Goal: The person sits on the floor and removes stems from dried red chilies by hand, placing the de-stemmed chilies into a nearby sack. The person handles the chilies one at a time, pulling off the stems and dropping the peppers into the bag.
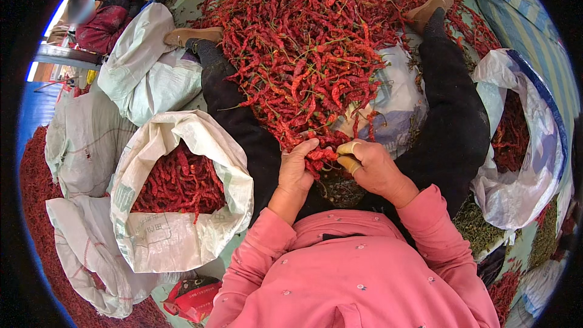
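A large heap of dried red chillies (309, 54), many with green stems, spreads out between my outstretched legs. Close to my lap, my left hand (296, 173) holds a small bunch of dried chillies (322, 157), its thumb on top. My right hand (380, 168) wears yellow finger covers (350, 163) on its thumb and a finger. Those covered fingertips pinch the right end of a chilli in the bunch; the exact spot they grip is partly hidden. Below both hands lies a patch of stem debris (341, 189).
An open white woven sack (177, 246) of chillies stands at my left, near other white sacks (150, 68). On my right is another open sack (514, 200) beside stem scraps (483, 223). A red packet (196, 298) lies lower left. Another person (107, 18) sits at upper left.
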Available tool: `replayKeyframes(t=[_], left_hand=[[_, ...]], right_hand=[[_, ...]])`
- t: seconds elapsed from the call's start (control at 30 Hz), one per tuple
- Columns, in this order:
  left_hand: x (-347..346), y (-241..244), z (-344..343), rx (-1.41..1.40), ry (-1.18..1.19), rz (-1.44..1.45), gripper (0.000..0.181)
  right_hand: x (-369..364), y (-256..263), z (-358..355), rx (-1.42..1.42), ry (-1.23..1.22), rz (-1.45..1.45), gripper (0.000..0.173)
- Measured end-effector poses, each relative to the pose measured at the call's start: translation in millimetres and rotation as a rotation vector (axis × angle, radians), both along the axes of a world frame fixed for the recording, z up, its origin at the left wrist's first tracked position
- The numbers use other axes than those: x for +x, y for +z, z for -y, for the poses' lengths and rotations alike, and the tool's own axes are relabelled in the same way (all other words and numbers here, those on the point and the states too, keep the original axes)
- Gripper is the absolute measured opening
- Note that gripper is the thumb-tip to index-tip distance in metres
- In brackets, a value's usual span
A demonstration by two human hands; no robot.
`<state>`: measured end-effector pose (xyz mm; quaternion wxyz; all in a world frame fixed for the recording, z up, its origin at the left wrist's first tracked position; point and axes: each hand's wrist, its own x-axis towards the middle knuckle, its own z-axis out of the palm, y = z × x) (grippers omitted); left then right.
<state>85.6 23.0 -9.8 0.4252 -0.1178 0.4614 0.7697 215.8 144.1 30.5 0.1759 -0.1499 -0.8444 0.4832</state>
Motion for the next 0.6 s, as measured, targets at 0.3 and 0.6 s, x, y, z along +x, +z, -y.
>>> replayKeyframes(t=[0.3,0.6], left_hand=[[1,5,-5,-0.054,0.037,0.160,0.018],[-16,-19,0,-0.059,0.015,0.391,0.021]], right_hand=[[-1,-7,-2,-0.215,0.131,0.034,0.011],[-2,11,-8,-0.892,0.294,0.140,0.006]])
